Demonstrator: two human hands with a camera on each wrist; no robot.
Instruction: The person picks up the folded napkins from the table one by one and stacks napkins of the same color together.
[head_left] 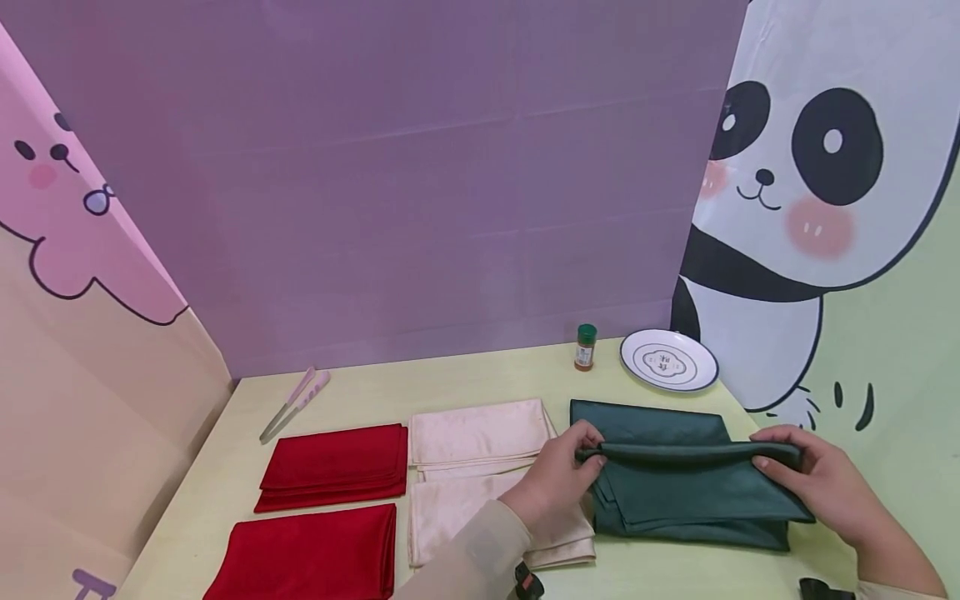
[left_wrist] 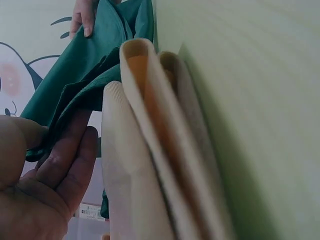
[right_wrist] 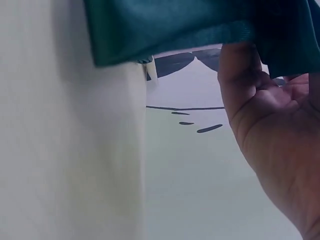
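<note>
A folded dark green cloth [head_left: 697, 492] is held up along its upper fold by both hands. My left hand [head_left: 558, 471] pinches the fold's left end between thumb and fingers, as the left wrist view also shows. At the right end, my right hand [head_left: 825, 479] grips the same fold, thumb in front. Behind the raised fold lies more green cloth [head_left: 645, 417], flat on the table. Under and beside my left forearm sits a folded cream cloth [head_left: 465, 508], partly hidden by the sleeve; its layered edges [left_wrist: 150, 100] stand close by in the left wrist view.
Another cream cloth [head_left: 480, 433] lies behind the first. Two folded red cloths, one at the back [head_left: 333, 462] and one in front [head_left: 307, 554], are on the left. Tongs [head_left: 292, 404], a green-capped spice jar [head_left: 585, 347] and a white plate [head_left: 669, 361] stand along the table's back.
</note>
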